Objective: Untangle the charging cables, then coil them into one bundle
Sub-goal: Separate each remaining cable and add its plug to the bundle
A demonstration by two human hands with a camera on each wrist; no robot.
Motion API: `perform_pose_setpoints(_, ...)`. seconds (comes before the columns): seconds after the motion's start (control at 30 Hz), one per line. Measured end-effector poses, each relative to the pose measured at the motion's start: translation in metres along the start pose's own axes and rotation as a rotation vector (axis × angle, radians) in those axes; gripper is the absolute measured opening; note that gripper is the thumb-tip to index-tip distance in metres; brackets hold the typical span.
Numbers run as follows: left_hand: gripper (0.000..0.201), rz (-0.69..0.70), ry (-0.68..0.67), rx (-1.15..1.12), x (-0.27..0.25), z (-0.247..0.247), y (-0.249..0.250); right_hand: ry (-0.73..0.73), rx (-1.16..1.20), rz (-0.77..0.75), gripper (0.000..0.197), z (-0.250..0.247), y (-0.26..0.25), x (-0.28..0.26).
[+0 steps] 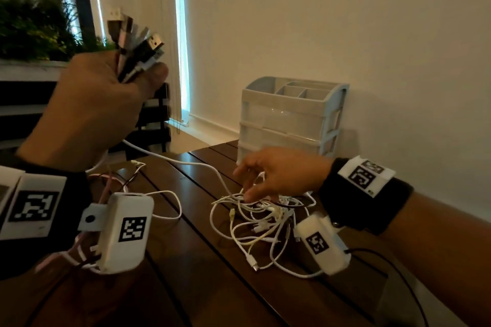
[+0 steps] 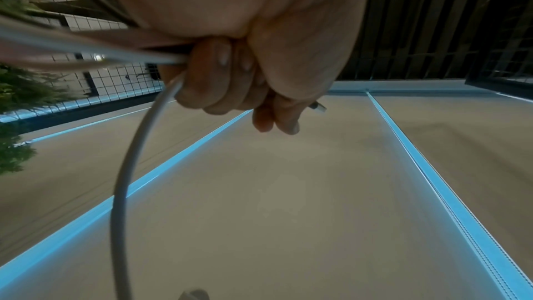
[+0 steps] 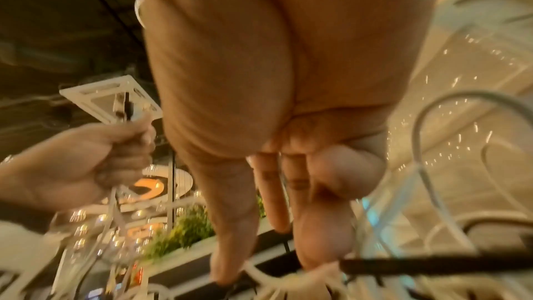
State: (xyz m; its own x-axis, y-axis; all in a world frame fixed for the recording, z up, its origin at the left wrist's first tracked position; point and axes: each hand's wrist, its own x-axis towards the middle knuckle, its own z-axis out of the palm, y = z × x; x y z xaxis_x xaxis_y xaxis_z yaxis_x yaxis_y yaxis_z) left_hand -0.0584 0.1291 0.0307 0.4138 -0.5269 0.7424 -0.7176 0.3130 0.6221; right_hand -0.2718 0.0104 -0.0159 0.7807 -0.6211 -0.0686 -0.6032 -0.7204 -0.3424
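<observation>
Above the worktop's (image 1: 202, 260) left edge, the left hand (image 1: 90, 106) grips a fan of USB plugs (image 1: 135, 42); the right hand (image 1: 281, 172), fingers loosely spread, touches the tangled white cables (image 1: 260, 220).

The left hand (image 2: 245, 58) fills the top of the frame, fingers (image 2: 213, 72) curled tight around a bunch of cables (image 2: 86, 47) that streak off blurred to the left. One white cable (image 2: 124, 168) drops from the grip in a long curve to the bottom edge. A small white plug tip (image 2: 317, 107), probably a connector, pokes out beside the fingertips.
</observation>
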Motion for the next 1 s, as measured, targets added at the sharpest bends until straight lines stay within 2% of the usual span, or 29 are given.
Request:
perform_pose_setpoints(0.07, 0.032, -0.002, 0.034, 0.016, 0.004, -0.006, -0.006, -0.160, -0.171, 0.035, 0.027, 0.008, 0.002, 0.004)
perform_pose_setpoints(0.13, 0.037, -0.001, 0.040, 0.060, 0.006, -0.011, -0.009, -0.179, -0.200, 0.088, 0.018, 0.004, 0.008, 0.003)
perform_pose_setpoints(0.23, 0.027, -0.016, -0.063, 0.078, 0.002, -0.006, -0.006, 0.003, -0.131, 0.123, 0.017, -0.011, 0.012, -0.003)
perform_pose_setpoints(0.33, 0.017, -0.024, -0.247, 0.055, -0.013, 0.014, 0.002, 0.203, -0.139, 0.012, 0.013, -0.019, -0.001, -0.006)
perform_pose_setpoints(0.47, 0.019, 0.034, -0.422, 0.092, -0.035, 0.046, 0.006, 0.243, -0.211, -0.090, 0.011, -0.016, -0.021, -0.001)
perform_pose_setpoints(0.57, 0.016, 0.053, -0.538, 0.057, -0.045, 0.051, 0.015, 0.219, -0.310, -0.156, 0.015, -0.010, -0.026, 0.005)
perform_pose_setpoints(0.73, 0.028, 0.083, -0.566, 0.177, -0.047, 0.057, 0.012, 0.259, -0.453, -0.214, 0.021, -0.011, -0.024, 0.013)
perform_pose_setpoints(0.8, 0.032, 0.087, -0.569, 0.250, -0.047, 0.063, 0.006, 0.293, -0.350, -0.176, 0.018, -0.016, -0.023, 0.011)
perform_pose_setpoints(0.9, 0.034, 0.076, -0.574, 0.389, -0.047, 0.069, -0.003, 0.263, -0.183, -0.063, 0.009, -0.018, -0.019, 0.008)
perform_pose_setpoints(1.0, 0.026, 0.056, -0.619, 0.449, -0.048, 0.072, -0.013, 0.204, -0.122, -0.028, 0.020, -0.019, -0.018, 0.006)
